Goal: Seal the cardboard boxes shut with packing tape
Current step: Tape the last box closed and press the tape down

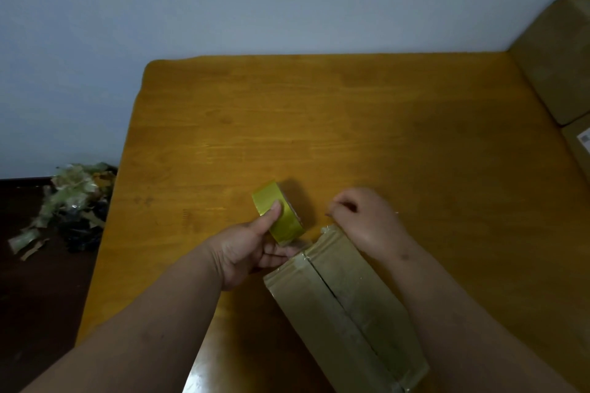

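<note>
A long cardboard box (344, 306) lay on the wooden tabletop (319, 124), its top flaps closed along a dark centre seam with glossy clear tape over part of it. Just beyond the box's far end, the left hand (252, 249) gripped a roll of yellow packing tape (279, 214), thumb pressed on the roll's outer face and fingers curled underneath. The right hand (367, 220) hovered at the box's far right corner, fingers curled in with fingertips drawn together (whether they pinched a tape end could not be told). Well right of the box, more cardboard boxes (558, 64) stood stacked at the tabletop's edge. Left of the box, off the tabletop, a heap of crumpled tape scraps (70, 204) lay on the dark floor.
</note>
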Available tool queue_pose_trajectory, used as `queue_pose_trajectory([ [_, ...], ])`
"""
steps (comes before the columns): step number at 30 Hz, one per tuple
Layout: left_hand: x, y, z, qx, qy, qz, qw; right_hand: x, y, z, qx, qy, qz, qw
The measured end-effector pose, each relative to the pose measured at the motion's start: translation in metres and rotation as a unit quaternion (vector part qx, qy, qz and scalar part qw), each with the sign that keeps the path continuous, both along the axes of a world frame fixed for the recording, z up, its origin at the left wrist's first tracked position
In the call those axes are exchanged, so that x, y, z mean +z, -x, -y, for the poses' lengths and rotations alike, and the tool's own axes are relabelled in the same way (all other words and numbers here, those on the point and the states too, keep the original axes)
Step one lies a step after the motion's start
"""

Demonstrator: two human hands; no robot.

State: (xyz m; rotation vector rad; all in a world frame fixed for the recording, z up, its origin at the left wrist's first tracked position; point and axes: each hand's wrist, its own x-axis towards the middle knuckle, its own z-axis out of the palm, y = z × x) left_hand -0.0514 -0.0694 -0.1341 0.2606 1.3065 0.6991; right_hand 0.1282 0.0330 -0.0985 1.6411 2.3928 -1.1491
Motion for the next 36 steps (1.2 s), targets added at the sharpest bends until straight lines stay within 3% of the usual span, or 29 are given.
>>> queue_pose_trajectory([
  [3,0.0,-0.001,0.001,-0.003,-0.003,-0.001,1.0,0.01,0.017,0.012,0.133,0.048,0.09,0.986],
  [5,-0.001,-0.002,0.001,-0.004,-0.003,-0.003,1.0,0.012,0.024,0.016,0.165,0.071,0.151,0.972],
  [12,-0.003,-0.003,0.006,-0.003,-0.001,0.002,1.0,0.004,0.032,0.012,0.088,0.15,0.154,0.973],
  [18,-0.002,0.0,0.009,0.031,-0.01,0.026,0.999,-0.005,0.033,0.02,0.124,0.032,0.116,0.985],
  [22,-0.005,0.001,0.012,0.057,-0.011,0.057,0.997,-0.001,0.031,0.019,0.086,0.09,0.081,0.989],
  [30,-0.001,-0.004,0.014,0.087,0.012,0.049,0.995,-0.004,0.045,0.018,0.085,0.095,0.158,0.979],
  [36,0.0,0.0,0.016,0.119,0.015,0.021,0.993,0.006,0.043,0.017,0.089,0.151,0.171,0.969],
])
